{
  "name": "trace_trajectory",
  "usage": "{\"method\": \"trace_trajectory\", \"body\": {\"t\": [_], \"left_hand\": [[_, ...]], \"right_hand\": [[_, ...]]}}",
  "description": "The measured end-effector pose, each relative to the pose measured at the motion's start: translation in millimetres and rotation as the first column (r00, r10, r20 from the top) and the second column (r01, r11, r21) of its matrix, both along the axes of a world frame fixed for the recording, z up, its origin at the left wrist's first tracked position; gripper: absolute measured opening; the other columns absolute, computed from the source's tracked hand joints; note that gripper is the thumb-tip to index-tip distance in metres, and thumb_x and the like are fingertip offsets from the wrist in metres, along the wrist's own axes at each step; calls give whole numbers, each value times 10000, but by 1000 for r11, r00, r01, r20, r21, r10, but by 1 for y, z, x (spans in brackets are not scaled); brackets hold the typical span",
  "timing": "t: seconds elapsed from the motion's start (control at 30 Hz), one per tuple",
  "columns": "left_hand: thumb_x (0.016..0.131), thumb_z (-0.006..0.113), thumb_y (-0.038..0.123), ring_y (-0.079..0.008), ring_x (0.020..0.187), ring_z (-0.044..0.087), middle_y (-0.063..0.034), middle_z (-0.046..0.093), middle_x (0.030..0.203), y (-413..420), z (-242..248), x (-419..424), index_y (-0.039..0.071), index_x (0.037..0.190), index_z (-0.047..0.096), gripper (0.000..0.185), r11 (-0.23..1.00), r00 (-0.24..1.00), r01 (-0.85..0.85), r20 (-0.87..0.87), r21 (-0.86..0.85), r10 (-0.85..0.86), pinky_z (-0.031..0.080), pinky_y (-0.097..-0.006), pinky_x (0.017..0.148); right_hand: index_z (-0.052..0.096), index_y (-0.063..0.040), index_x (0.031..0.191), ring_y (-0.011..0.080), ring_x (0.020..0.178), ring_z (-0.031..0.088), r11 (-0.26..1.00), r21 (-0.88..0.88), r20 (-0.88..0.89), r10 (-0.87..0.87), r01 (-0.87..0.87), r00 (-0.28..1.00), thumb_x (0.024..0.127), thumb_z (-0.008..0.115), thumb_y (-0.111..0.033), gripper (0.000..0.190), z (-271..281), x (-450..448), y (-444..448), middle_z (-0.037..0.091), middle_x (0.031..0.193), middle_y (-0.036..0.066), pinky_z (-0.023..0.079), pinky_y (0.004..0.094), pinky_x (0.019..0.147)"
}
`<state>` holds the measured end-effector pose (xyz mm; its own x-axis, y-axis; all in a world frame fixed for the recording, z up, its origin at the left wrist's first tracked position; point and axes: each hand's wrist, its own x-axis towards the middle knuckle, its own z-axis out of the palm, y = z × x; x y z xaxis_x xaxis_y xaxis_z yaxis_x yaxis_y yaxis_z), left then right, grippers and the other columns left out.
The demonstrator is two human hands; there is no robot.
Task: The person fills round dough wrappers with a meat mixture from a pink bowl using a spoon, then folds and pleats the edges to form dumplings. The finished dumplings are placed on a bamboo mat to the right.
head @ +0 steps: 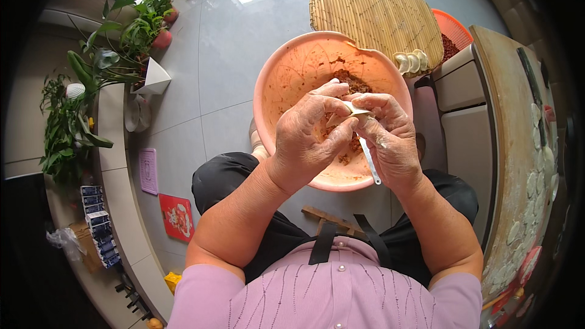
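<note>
My left hand (311,130) and my right hand (386,137), both dusted with flour, pinch a folded dumpling (355,110) between their fingertips. They are above a large pink plastic basin (288,68) that holds a dark minced filling (354,83), partly hidden by my hands. A metal utensil handle (369,162) leans toward the basin's near rim; its other end is hidden. Beyond the basin, several finished dumplings (411,61) lie in a row at the near right edge of a round woven stalk mat (374,13).
At right stands a floury wooden board (507,183) with many round dough wrappers (514,232) and a dark rolling pin (530,75). An orange plastic basket (452,23) is behind the mat. Potted plants (146,23) stand at left; a red mat (177,217) lies on the floor.
</note>
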<state>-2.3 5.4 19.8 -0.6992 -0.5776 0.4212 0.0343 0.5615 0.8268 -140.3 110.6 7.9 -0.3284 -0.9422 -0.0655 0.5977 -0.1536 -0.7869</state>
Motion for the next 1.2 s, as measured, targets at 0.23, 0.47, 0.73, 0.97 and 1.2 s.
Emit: {"method": "trace_trajectory", "body": {"t": [0.23, 0.47, 0.73, 0.97, 1.2], "left_hand": [[891, 672, 22, -214, 1132, 629, -175, 630, 1239, 21, 1, -12, -44, 1301, 563, 429, 866, 968, 22, -226, 500, 106, 505, -323, 965], [982, 552, 24, -261, 1220, 595, -222, 591, 1323, 15, -5, -8, -77, 1333, 535, 366, 983, 996, -16, -82, 185, 31, 478, -338, 1015], [1014, 498, 21, -271, 1252, 574, -217, 602, 1320, 10, -8, -9, -87, 1287, 571, 302, 999, 996, -8, -87, -41, 4, 456, -357, 1054], [921, 616, -37, -310, 1131, 662, -237, 665, 1186, 14, 1, -11, -74, 1208, 619, 290, 987, 995, 9, -99, 159, 7, 536, -346, 948], [914, 629, -31, -310, 1046, 694, -212, 699, 1087, 8, -16, -11, -41, 1159, 647, 246, 999, 993, -25, -112, -25, 22, 539, -349, 945]], "right_hand": [[580, -46, 1182, 136, 1081, 622, 999, -34, 135, -24, 29, 991, 970, 590, -4, 216, 6, 1, -3, 630, 1166, 75, 517, 283, 960], [568, -45, 1196, 150, 1061, 643, 999, 0, 187, -37, 37, 982, 974, 592, -22, 224, 6, 4, -4, 642, 1139, 88, 527, 310, 976], [553, -34, 1203, 149, 1049, 642, 1000, 9, 207, 6, -8, 978, 985, 588, -53, 221, 1, 4, -3, 640, 1120, 89, 525, 320, 975], [540, -10, 1207, 115, 1039, 610, 993, 112, 37, 20, -24, 999, 984, 570, -36, 227, 8, 2, 1, 624, 1124, 83, 513, 277, 958], [508, 19, 1211, 126, 1051, 607, 990, 138, -54, 16, -8, 998, 972, 544, 6, 242, 7, 4, -1, 603, 1141, 100, 511, 277, 964]]}}
